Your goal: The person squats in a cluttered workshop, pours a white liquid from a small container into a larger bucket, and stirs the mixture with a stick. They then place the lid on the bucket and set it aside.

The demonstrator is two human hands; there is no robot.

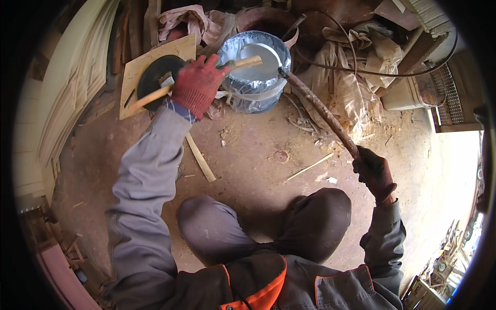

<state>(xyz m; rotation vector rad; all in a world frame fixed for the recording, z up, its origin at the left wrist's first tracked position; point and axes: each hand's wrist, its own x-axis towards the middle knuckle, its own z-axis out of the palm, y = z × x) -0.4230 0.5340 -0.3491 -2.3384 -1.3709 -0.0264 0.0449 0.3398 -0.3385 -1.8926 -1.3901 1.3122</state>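
My left hand [198, 85], in a red knitted glove, is closed round a flat wooden stick [248, 62] beside the bucket. One end of the stick reaches over the bucket's rim; the other points down to the left. My right hand [374, 173], in a dark red glove, grips the lower end of a long brown handle [325, 114]. At its far end a curved, white-coated piece [267, 50] reaches into the bucket; its full shape is partly hidden. The bucket [254, 99] is wrapped in clear plastic and holds a pale whitish liquid [257, 66].
Left of the bucket, a black round dish [155, 72] lies on a wooden board [183, 47], with a small brush [167, 81] near it. Crumpled plastic sheeting [333, 77] and a hose [382, 74] lie to the right. Wood strips [200, 157] are scattered on the floor.
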